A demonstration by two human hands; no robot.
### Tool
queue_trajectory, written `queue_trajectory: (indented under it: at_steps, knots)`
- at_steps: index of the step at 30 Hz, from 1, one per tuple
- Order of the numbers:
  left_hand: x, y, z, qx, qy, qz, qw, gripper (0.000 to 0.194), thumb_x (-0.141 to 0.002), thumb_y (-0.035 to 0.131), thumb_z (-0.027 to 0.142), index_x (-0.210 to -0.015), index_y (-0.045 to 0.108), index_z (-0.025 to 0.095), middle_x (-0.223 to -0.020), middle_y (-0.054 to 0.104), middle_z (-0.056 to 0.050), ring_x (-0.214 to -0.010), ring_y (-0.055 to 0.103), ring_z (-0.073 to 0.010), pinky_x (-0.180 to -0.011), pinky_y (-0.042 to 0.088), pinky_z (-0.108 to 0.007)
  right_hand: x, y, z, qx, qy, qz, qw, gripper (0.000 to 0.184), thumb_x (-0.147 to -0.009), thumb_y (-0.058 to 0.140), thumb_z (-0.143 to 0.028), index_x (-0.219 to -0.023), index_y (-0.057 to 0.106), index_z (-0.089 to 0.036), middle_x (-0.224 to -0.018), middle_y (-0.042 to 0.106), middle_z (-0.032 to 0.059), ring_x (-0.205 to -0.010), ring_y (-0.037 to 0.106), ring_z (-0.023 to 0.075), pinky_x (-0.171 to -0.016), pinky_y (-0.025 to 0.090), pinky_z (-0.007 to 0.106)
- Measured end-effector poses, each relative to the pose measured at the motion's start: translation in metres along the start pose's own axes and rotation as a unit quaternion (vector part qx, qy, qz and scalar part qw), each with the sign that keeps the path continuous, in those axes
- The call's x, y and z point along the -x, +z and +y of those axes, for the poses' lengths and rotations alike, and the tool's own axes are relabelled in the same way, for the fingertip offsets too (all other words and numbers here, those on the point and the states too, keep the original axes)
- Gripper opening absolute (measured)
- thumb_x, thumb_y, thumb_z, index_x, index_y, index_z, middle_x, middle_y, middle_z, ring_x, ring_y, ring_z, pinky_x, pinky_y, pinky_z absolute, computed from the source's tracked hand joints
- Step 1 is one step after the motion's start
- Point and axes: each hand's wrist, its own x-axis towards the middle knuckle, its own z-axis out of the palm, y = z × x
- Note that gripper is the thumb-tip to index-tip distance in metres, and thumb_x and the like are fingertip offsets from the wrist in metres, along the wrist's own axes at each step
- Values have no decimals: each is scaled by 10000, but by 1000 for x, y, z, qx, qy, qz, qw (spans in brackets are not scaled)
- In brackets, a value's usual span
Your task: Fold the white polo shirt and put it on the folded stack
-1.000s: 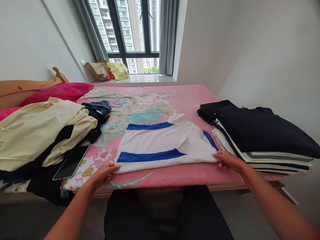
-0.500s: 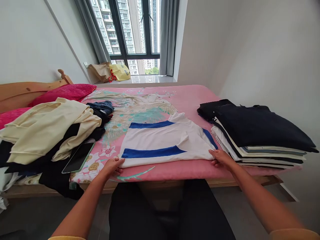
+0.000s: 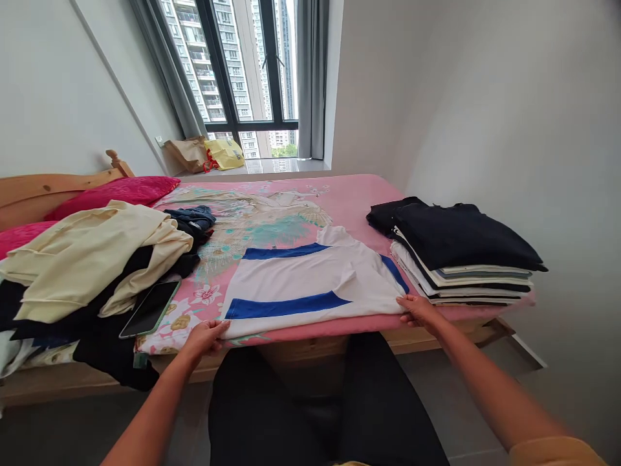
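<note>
A white shirt point(image 3: 286, 279) with blue panels lies spread on the bed's near edge, its collar side pointing right. My left hand point(image 3: 204, 336) pinches the shirt's near left corner. At the near right corner, my right hand point(image 3: 417, 312) grips the fabric between thumb and fingers. The shirt's near edge runs fairly straight between both hands. A small raised crease stands in the cloth right of the middle.
To the right rises a stack of folded clothes point(image 3: 460, 243), dark ones on top. A loose heap with a cream garment point(image 3: 92, 249) lies left, a phone point(image 3: 151, 308) beside it. A pink patterned sheet point(image 3: 349, 194) covers the bed. Bags point(image 3: 224, 154) rest on the windowsill.
The view has shifted and tilted slightly, so most things appear further left. Both hands keep their hold on the shirt's near corners; the shirt lies nearly the same.
</note>
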Motion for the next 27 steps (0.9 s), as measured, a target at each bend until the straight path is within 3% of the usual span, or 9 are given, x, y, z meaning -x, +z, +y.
queue_trajectory:
  at_steps: [7, 12, 18, 22, 25, 27]
  knots:
    - [-3, 0, -17, 50, 50, 59, 996, 448, -567, 670, 518, -828, 530, 182, -484, 435, 84, -323, 373, -71, -341, 246, -190, 7, -11, 3, -44, -45, 16, 998, 266, -782, 629, -317, -988, 540, -175, -870, 653, 30, -535, 629, 92, -403, 447, 165]
    - [-12, 2, -22, 72, 25, 65, 995, 465, -554, 677, 497, -870, 516, 196, -449, 428, 99, -304, 319, -52, -345, 211, -175, 2, -11, 9, -15, -75, 70, 995, 166, -797, 563, -235, -943, 537, -162, -750, 625, -8, -446, 572, 70, -386, 428, 165]
    - [-9, 9, -16, 77, 10, 86, 993, 439, -566, 658, 499, -859, 505, 210, -441, 419, 102, -296, 303, -53, -348, 195, -179, 5, -7, 13, 40, -114, 48, 992, 262, -794, 526, -212, -1055, 517, -192, -832, 647, -9, -531, 615, 91, -424, 441, 169]
    - [-4, 9, -15, 25, 33, 92, 995, 428, -607, 639, 498, -891, 525, 199, -488, 479, 72, -330, 372, -76, -366, 271, -201, 5, -8, 11, 109, -121, 91, 982, 226, -773, 536, -215, -995, 559, -179, -764, 632, -7, -530, 589, 109, -488, 463, 218]
    - [-2, 1, -14, -83, 65, 118, 987, 439, -652, 600, 524, -928, 569, 184, -591, 568, 17, -420, 494, -138, -422, 382, -261, 11, -8, 6, 164, -151, 162, 961, 182, -742, 529, -159, -911, 593, -178, -858, 636, 43, -784, 617, 172, -687, 488, 276]
    - [3, -1, -12, -202, 108, 187, 955, 433, -704, 549, 526, -959, 595, 178, -697, 616, -32, -585, 589, -212, -545, 466, -329, 20, -4, 0, 186, -189, 198, 944, 223, -757, 498, -150, -954, 596, -188, -1033, 611, 73, -994, 566, 205, -850, 449, 311]
